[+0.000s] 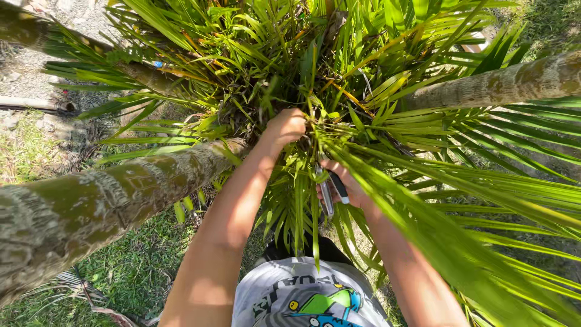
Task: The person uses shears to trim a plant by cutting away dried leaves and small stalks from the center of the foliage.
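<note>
- A person's left hand [284, 127] closes on a clump of green palm fronds [315, 103] at the heart of a low plant.
- The right hand [342, 188] is wrapped round the handles of pruning shears [331, 189], blades lost in the foliage just below the left hand.
- Mottled trunks [91, 206] lean across grass [130, 272] on both sides.
- A printed white shirt [302, 297] shows below.

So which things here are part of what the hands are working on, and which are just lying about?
In use:
- left hand, gripping into the palm fronds
- right hand, holding pruning shears

Just there:
- mossy trunk on the left
- second trunk on the right
- grass
- pale pipe on the ground
</note>
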